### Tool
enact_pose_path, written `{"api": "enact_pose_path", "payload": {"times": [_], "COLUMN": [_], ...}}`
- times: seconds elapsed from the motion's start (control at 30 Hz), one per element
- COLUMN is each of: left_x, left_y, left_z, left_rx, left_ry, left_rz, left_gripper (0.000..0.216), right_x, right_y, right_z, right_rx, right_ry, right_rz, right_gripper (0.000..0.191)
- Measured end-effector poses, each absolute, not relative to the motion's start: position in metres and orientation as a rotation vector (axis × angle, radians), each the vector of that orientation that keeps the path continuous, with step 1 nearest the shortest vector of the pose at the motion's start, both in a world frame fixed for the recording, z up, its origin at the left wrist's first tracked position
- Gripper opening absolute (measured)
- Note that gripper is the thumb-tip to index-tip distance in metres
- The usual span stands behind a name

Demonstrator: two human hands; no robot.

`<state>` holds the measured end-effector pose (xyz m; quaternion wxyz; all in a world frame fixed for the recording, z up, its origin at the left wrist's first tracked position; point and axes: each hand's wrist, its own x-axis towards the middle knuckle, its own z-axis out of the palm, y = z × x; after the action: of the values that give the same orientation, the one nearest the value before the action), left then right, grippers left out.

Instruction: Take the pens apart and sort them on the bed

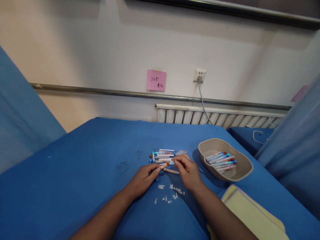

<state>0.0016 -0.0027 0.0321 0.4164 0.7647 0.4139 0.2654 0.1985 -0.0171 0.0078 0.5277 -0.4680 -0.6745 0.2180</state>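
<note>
In the middle of the blue-covered surface (pixel 100 150), my left hand (pixel 142 180) is closed round an orange-ended pen (pixel 165 165). My right hand (pixel 188 171) pinches close to the far end of that pen; whatever its fingertips hold is too small to make out. Just beyond both hands lies a pile of pens and thin refills (pixel 162 156), partly covered by my fingers. A peach-coloured pen barrel (pixel 171 171) rests between the hands. Nearer to me, several small white pieces (pixel 177 189) are scattered on the blue cover.
A beige basin (pixel 243 170) with several pens (pixel 222 162) in it stands to the right. In front of it lies a folded yellow cloth (pixel 255 213). Behind are a radiator (pixel 190 116) and a plugged-in cord (pixel 203 101). Blue curtains (pixel 22 123) hang at both sides.
</note>
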Motion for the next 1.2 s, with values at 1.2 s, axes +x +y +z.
{"api": "enact_pose_path", "payload": {"times": [1.2], "left_x": [-0.002], "left_y": [0.004], "left_z": [0.018], "left_rx": [1.662], "left_ry": [1.048], "left_rz": [0.739], "left_gripper": [0.039], "right_x": [0.176], "right_y": [-0.016], "right_z": [-0.015], "right_rx": [-1.053], "right_ry": [-1.376], "right_rz": [1.085], "right_gripper": [0.032]}}
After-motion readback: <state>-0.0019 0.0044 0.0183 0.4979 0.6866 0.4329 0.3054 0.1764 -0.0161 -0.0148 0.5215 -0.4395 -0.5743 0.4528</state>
